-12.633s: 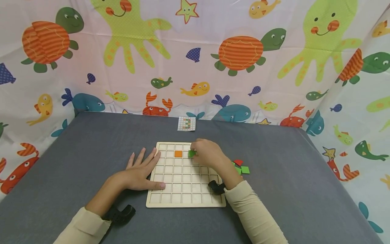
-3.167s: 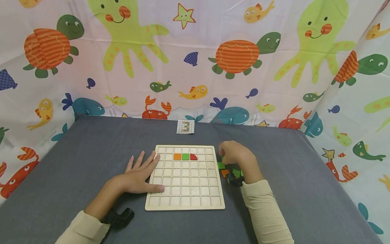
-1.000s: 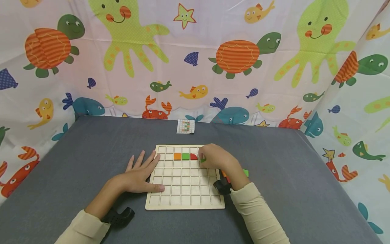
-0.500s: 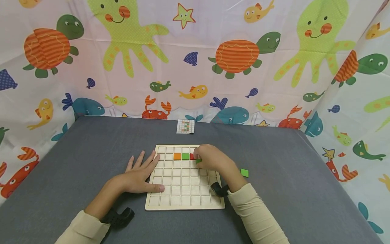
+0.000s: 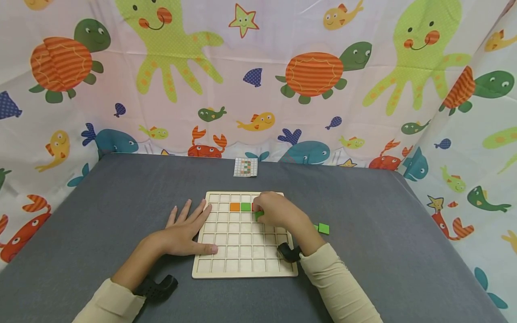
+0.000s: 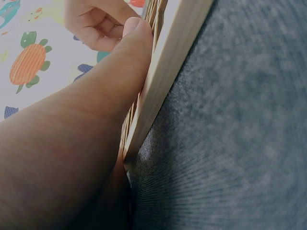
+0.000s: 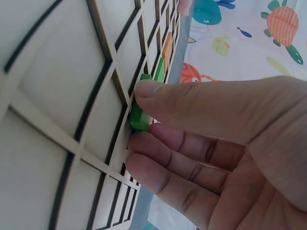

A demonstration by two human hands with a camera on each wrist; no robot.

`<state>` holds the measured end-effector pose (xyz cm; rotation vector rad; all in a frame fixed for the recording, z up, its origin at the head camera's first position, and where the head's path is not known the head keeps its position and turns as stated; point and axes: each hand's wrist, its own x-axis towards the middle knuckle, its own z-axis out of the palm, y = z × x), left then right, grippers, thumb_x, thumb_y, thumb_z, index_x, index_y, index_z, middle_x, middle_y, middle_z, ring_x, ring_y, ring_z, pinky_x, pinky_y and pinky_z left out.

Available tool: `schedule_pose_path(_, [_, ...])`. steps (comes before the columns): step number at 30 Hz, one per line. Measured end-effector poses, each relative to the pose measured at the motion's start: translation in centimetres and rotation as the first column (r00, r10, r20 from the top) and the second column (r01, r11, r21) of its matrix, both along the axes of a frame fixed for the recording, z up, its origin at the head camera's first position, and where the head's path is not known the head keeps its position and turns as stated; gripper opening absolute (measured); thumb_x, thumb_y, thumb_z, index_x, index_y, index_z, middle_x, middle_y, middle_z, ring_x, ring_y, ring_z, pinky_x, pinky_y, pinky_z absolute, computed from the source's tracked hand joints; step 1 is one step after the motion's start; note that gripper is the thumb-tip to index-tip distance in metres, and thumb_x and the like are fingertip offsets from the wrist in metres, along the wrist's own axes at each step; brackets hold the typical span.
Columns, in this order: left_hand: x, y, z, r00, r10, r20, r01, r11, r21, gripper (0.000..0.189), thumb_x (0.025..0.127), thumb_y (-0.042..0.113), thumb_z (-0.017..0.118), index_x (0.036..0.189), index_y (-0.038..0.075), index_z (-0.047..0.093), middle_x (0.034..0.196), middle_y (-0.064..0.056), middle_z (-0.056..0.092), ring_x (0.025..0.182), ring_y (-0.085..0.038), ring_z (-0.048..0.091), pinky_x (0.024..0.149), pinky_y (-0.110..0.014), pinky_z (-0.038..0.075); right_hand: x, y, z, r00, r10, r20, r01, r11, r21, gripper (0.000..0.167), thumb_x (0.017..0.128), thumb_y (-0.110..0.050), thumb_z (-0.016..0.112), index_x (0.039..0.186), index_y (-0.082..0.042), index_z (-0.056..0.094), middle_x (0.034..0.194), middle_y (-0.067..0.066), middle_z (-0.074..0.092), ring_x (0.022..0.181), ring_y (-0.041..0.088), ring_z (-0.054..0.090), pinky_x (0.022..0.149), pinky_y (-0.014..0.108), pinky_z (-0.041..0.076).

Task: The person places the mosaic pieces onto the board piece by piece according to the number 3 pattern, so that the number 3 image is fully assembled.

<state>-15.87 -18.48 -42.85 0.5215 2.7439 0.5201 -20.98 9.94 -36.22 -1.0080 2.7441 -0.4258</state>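
A pale wooden grid board (image 5: pixel 242 265) lies on the grey cloth. My left hand (image 5: pixel 183 233) rests spread on its left edge, thumb on the grid, fingers straight. My right hand (image 5: pixel 280 211) pinches a green tile (image 7: pixel 139 117) between thumb and fingers, low over a cell in the third row. In the second row sit an orange tile (image 5: pixel 235 207), a green square tile (image 5: pixel 245 207) and a red tile (image 5: pixel 253 207), which my right fingers mostly cover. In the right wrist view the pinched green tile tilts against the grid's ridges.
Loose green tiles (image 5: pixel 324 229) lie right of the board, partly hidden behind my right forearm. A small card with a coloured grid pattern (image 5: pixel 245 167) lies at the cloth's far edge. A curtain (image 5: pixel 226 67) printed with sea animals hangs behind the table.
A green square and a red tile have joined the orange one in the second row. My right hand has since carried another green tile from the loose ones leftward onto the board. The left hand stays put.
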Motion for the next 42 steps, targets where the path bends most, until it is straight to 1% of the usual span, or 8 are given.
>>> schedule_pose_path(6, [0.0,0.0,0.0,1.000,-0.003,-0.007,0.003,1.000,0.005,0.129,0.069,0.094,0.052,0.163,0.019,0.006,0.167,-0.004,-0.007,0.148,-0.038,-0.021,0.108,-0.064,-0.020,0.1,0.0,-0.1,0.999,0.043,-0.018,-0.044,0.998,-0.034,0.033,0.081,0.011,0.071,0.067,-0.005,0.047,0.068,-0.003,0.023,0.065,0.013,0.027,0.062,0.031,0.022])
schedule_pose_path(16, [0.1,0.0,0.0,1.000,-0.006,-0.009,0.006,1.000,0.011,0.129,0.069,0.094,0.052,0.163,0.019,0.006,0.167,-0.004,-0.007,0.148,-0.037,-0.021,0.109,-0.063,-0.020,0.1,-0.2,-0.3,0.998,0.034,-0.047,-0.037,0.998,-0.049,0.018,0.081,0.009,0.074,0.078,-0.007,0.067,0.074,0.003,0.056,0.072,0.016,0.044,0.065,0.032,0.038])
schedule_pose_path(23, [0.1,0.0,0.2,1.000,-0.010,-0.003,0.010,1.000,0.017,0.127,0.071,0.090,0.056,0.163,0.017,0.007,0.167,-0.007,-0.006,0.148,-0.039,-0.020,0.108,-0.064,-0.020,0.2,-0.3,-0.2,0.999,0.038,-0.027,-0.039,0.999,-0.033,0.037,0.082,0.007,0.075,0.063,-0.015,0.050,0.065,-0.005,0.033,0.066,0.013,0.034,0.060,0.030,0.028])
schedule_pose_path(28, [0.0,0.0,0.1,1.000,-0.008,0.001,0.008,1.000,0.013,0.127,0.072,0.089,0.057,0.163,0.018,0.006,0.167,-0.006,-0.006,0.148,-0.040,-0.020,0.108,-0.064,-0.020,0.2,-0.1,-0.1,0.998,0.067,-0.014,-0.067,0.996,-0.056,0.044,0.085,0.017,0.056,0.064,-0.014,0.033,0.067,-0.003,0.021,0.064,0.014,0.023,0.061,0.031,0.020])
schedule_pose_path(31, [-0.1,-0.1,-0.1,1.000,-0.010,0.007,0.010,1.000,0.010,0.127,0.071,0.090,0.056,0.163,0.018,0.006,0.167,-0.005,-0.007,0.148,-0.039,-0.021,0.108,-0.064,-0.020,0.3,0.7,-0.2,0.997,0.083,0.001,-0.083,0.992,-0.098,0.036,0.088,0.018,0.048,0.065,-0.009,0.053,0.066,-0.005,0.045,0.066,0.009,0.042,0.061,0.026,0.033])
schedule_pose_path(35, [-0.2,-0.1,-0.2,1.000,-0.011,-0.001,0.011,1.000,0.002,0.128,0.069,0.093,0.052,0.163,0.021,0.003,0.167,-0.002,-0.008,0.148,-0.037,-0.022,0.108,-0.063,-0.020,0.7,3.1,-0.1,0.998,0.066,-0.014,-0.067,0.992,-0.106,0.023,0.094,0.009,0.058,0.094,-0.005,0.076,0.094,0.001,0.071,0.087,0.014,0.062,0.079,0.033,0.052])
schedule_pose_path(39, [-0.2,-0.1,-0.2,1.000,-0.006,-0.012,0.006,1.000,0.003,0.129,0.068,0.095,0.051,0.163,0.022,0.003,0.167,-0.001,-0.008,0.148,-0.036,-0.022,0.109,-0.062,-0.021,1.4,6.1,-0.4,0.996,0.010,-0.085,-0.015,0.998,-0.065,0.011,0.095,0.000,0.066,0.099,-0.004,0.075,0.095,0.004,0.069,0.088,0.019,0.062,0.082,0.039,0.053])
schedule_pose_path(42, [-0.1,-0.2,-0.1,1.000,-0.009,-0.005,0.009,1.000,0.013,0.129,0.069,0.094,0.052,0.163,0.021,0.004,0.167,-0.002,-0.008,0.148,-0.037,-0.022,0.108,-0.062,-0.021,2.1,8.3,-0.8,0.993,-0.050,-0.106,0.046,0.998,-0.045,0.015,0.091,-0.005,0.073,0.106,-0.006,0.075,0.102,0.004,0.069,0.094,0.021,0.064,0.087,0.042,0.053])
